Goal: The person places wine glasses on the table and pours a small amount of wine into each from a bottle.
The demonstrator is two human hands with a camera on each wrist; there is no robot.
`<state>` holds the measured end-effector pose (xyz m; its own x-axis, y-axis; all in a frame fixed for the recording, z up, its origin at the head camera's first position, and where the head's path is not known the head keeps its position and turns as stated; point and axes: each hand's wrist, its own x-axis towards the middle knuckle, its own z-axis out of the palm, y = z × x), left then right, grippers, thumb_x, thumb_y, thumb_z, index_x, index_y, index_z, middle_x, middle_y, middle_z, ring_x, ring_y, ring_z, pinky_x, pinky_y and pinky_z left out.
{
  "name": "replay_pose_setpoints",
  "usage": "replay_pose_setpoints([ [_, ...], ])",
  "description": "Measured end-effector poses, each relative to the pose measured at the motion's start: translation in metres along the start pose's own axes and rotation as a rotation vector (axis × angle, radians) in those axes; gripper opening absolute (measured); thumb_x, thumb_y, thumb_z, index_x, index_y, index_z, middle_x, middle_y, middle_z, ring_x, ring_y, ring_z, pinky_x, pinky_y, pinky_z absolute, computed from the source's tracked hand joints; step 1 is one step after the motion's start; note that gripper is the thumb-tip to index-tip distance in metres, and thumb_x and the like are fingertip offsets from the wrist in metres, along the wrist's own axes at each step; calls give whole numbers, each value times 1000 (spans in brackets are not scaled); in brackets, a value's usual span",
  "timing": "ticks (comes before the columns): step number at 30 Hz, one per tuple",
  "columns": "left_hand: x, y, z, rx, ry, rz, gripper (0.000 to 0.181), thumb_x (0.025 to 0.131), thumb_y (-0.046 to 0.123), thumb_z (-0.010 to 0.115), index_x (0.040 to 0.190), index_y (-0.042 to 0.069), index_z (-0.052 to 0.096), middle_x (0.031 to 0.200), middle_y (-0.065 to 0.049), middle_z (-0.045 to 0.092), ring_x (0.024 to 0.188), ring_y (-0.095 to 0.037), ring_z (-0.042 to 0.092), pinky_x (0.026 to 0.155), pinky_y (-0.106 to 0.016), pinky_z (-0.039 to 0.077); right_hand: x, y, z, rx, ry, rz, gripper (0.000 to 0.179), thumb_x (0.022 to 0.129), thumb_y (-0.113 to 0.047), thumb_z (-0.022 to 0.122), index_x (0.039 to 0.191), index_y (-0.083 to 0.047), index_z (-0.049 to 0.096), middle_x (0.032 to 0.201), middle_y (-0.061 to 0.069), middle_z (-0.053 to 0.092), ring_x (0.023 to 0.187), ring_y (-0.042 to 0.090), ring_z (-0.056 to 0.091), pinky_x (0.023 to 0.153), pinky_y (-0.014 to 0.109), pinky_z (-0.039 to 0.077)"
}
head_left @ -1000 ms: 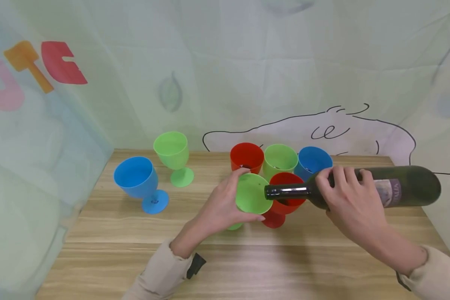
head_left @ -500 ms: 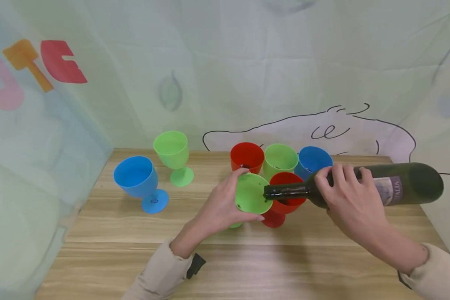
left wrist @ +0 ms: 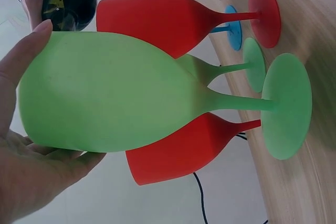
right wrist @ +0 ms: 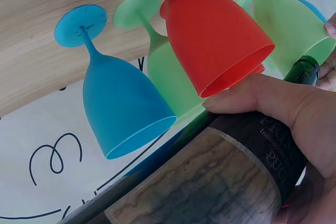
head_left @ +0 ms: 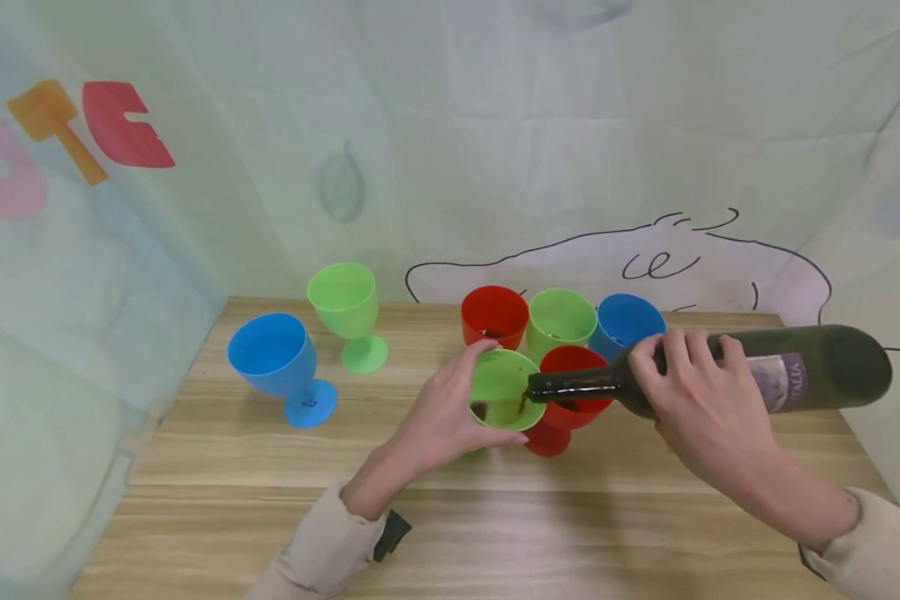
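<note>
My left hand (head_left: pixel 438 408) grips the bowl of a green plastic goblet (head_left: pixel 504 375) near its rim, thumb on the near side. In the left wrist view the goblet's foot (left wrist: pixel 286 106) is down at the wooden table. My right hand (head_left: pixel 708 400) holds a dark green wine bottle (head_left: pixel 825 367) round its shoulder, lying nearly level with the base slightly raised. The bottle's mouth (head_left: pixel 537 387) is over the goblet's right rim, and a thin stream of dark liquid falls from it. A little dark liquid (head_left: pixel 480 410) shows inside the goblet.
A red goblet (head_left: pixel 570 358) stands right under the bottle's neck. Behind it are another red goblet (head_left: pixel 493 312), a green goblet (head_left: pixel 561 317) and a blue goblet (head_left: pixel 630 321). On the left stand a blue goblet (head_left: pixel 270 358) and a green goblet (head_left: pixel 342 300). A printed curtain (head_left: pixel 450 150) hangs behind the table (head_left: pixel 270 508).
The bottle's base has risen slightly, so its neck tips down more. Dark liquid now runs from the mouth and shows in the goblet, which has tilted slightly. The left hand has hardly moved.
</note>
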<state>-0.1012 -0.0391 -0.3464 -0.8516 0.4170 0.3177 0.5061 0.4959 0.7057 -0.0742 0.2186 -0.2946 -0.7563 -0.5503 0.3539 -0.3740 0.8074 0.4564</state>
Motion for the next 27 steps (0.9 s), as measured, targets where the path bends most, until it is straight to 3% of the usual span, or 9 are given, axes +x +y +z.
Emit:
replay_pose_setpoints([
  [11, 0, -2, 2, 3, 10, 16, 92, 57, 27, 87, 130, 1, 37, 119, -10, 51, 106, -25, 50, 85, -42, 46, 0, 0, 0, 6, -4, 1, 77, 45, -24, 89, 100, 5, 44, 89, 31, 51, 80, 42, 50, 68, 56, 43],
  [27, 0, -3, 2, 0, -2, -7, 91, 58, 27, 87, 130, 1, 37, 121, -11, 50, 110, -27, 49, 89, -43, 44, 1, 0, 0, 8, -12, 3, 76, 45, -23, 89, 101, 5, 45, 89, 31, 51, 81, 42, 50, 68, 56, 44],
])
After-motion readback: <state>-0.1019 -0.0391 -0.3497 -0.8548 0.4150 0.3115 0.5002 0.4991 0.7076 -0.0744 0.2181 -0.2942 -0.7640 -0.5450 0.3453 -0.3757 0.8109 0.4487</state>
